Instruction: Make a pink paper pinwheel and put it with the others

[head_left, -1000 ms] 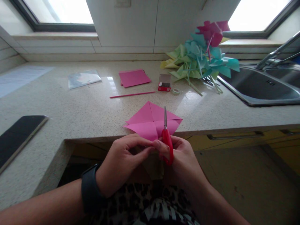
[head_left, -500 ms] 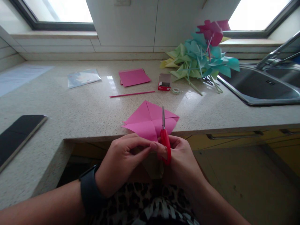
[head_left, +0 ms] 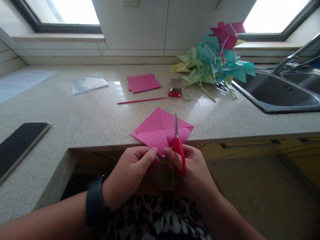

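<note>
Before you, two blown-out, dark-framed windows [head_left: 66, 11] throw glare onto the speckled pale stone tabletop [head_left: 95, 116]. Your left hand [head_left: 132, 173] and right hand [head_left: 193, 170] look dim; the far-left white printed paper [head_left: 22, 81] seems too soft to read.

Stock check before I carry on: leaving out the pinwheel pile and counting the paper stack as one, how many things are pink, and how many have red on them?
Pink: 3 (held sheet, paper stack, stick)
Red: 2 (scissors, box)
Total: 5
</note>
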A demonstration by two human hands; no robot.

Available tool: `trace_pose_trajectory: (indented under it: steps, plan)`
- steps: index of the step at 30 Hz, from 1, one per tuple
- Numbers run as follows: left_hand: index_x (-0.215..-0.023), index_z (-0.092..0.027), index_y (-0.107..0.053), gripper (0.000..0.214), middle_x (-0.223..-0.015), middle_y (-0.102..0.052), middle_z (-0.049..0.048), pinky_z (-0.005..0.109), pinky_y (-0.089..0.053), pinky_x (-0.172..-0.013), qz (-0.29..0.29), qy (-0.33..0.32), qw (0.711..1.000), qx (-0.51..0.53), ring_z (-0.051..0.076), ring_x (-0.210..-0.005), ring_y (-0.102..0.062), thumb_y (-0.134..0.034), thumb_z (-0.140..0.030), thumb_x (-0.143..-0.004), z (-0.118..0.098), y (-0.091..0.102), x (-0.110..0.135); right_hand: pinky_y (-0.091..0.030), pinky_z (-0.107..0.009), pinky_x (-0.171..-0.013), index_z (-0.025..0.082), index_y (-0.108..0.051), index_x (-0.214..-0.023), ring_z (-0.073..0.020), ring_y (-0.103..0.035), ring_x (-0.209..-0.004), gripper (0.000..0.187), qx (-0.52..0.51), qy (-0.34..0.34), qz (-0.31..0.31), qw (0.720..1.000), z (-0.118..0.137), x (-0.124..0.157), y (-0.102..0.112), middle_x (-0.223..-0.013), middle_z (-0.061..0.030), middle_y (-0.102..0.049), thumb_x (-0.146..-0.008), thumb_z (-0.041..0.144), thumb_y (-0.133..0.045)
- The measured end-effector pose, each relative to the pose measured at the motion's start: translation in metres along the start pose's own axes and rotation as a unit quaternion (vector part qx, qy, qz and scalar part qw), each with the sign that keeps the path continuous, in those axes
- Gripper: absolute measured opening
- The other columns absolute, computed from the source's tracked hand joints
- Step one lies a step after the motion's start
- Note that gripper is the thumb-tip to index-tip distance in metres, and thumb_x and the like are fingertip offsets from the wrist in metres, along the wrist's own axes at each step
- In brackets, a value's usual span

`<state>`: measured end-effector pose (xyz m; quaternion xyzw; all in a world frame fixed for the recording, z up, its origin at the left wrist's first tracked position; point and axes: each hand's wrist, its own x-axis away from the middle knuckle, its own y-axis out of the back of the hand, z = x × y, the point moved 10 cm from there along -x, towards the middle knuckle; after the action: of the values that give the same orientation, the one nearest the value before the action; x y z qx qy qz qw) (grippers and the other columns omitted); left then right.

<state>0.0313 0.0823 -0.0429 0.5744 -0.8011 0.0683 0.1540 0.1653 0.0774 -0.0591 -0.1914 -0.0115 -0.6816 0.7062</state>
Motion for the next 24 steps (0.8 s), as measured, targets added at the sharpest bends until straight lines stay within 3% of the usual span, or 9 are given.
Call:
trace_pose_trajectory:
  steps: [3, 8, 13, 24]
  plan:
    - [-0.076, -0.014, -0.072, 0.046, -0.071, -0.071, 0.0060, 0.022, -0.042, -0.052, 0.033, 0.074, 0.992, 0.098, 0.012, -0.058, -0.059, -0.062, -0.058, -0.086, 0.017, -0.009, -0.003, -0.035, -0.024, -0.052, 0.016, -0.066, -0.074, -0.0096, -0.047, -0.054, 0.035, 0.000, -0.004, 0.007, 1.000, -0.004, -0.001, 0.000, -0.062, 0.0014, -0.057, -0.074, 0.047, -0.083]
    - [-0.085, -0.013, -0.072, 0.032, -0.073, -0.070, 0.0016, 0.017, -0.040, -0.051, 0.057, 0.089, 0.978, 0.182, 0.008, -0.057, -0.058, -0.081, -0.043, -0.076, 0.015, -0.018, -0.005, -0.040, -0.026, -0.055, 0.016, -0.066, -0.076, -0.0117, -0.052, -0.057, 0.035, -0.001, -0.008, 0.011, 1.000, -0.008, -0.002, 0.000, -0.065, -0.0004, -0.061, -0.076, 0.048, -0.082]
    - [-0.084, -0.013, -0.074, 0.025, -0.068, -0.066, -0.0013, 0.016, -0.037, -0.051, 0.084, 0.094, 0.973, 0.191, 0.006, -0.056, -0.053, -0.084, -0.034, -0.076, 0.009, -0.025, -0.001, -0.036, -0.024, -0.053, 0.016, -0.063, -0.071, -0.0097, -0.048, -0.055, 0.037, -0.001, -0.008, 0.021, 1.000, -0.005, -0.001, -0.006, -0.062, 0.0020, -0.057, -0.076, 0.048, -0.082]
    - [-0.085, -0.013, -0.073, 0.027, -0.071, -0.065, 0.0004, 0.018, -0.038, -0.052, 0.073, 0.103, 0.975, 0.180, 0.007, -0.057, -0.051, -0.080, -0.038, -0.079, 0.015, -0.021, -0.001, -0.033, -0.023, -0.051, 0.017, -0.069, -0.072, -0.0091, -0.047, -0.053, 0.032, 0.021, -0.022, 0.021, 0.999, -0.004, 0.006, 0.006, -0.060, 0.0017, -0.058, -0.081, 0.047, -0.078]
